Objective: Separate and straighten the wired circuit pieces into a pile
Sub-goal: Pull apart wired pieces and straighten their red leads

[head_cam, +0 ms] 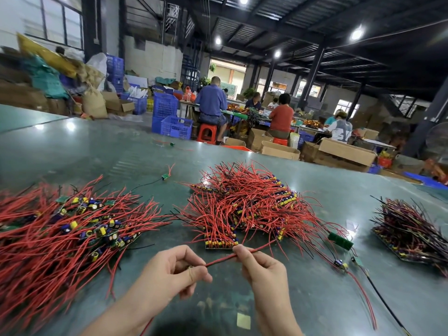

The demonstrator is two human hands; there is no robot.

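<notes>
Both hands work one red wire (221,259) near centre: left hand (174,270) pinches its near-left end, right hand (260,265) has fingertips clamped further along. Risk: overpulling could strain the wire at its board, hidden in the left pinch. Finished pile (72,226) lies left; tangled heap (252,202) just beyond could snag trailing leads.

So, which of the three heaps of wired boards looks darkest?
The heap on the far right: its wires look dark, mostly black, while the middle heap and the left heap are bright red.
</notes>
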